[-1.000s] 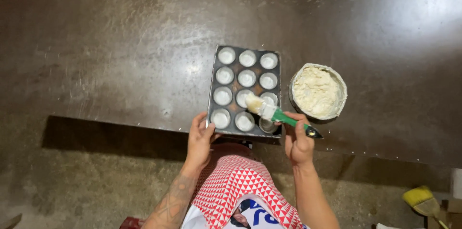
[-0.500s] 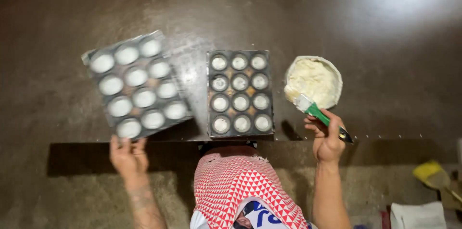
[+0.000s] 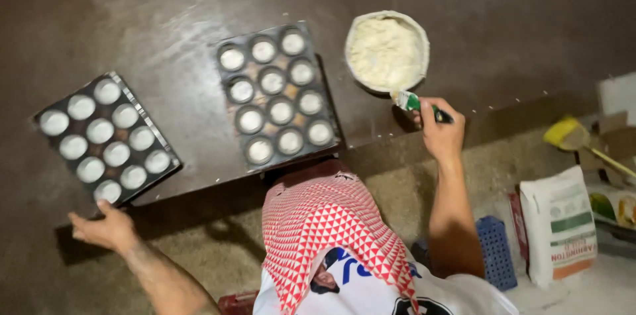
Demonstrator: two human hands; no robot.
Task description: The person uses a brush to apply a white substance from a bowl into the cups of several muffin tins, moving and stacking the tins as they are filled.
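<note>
Left hand (image 3: 106,227) now off the shifted muffin tray (image 3: 106,137), fingers spread, right hand (image 3: 440,131) still gripping brush (image 3: 417,104) at bowl (image 3: 386,52)

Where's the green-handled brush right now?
In the head view, the brush is in the right hand, its bristles at the near rim of the white bowl, right of the middle muffin tray.

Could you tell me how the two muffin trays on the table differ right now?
The left tray sits at the table's near edge with the left hand at its corner; the middle tray sits beside the bowl, untouched. The left tray's cups look wholly white; the middle tray's cups show dark rims around pale centres. Both are dark, twelve-cup trays, lying flat and skewed.
</note>
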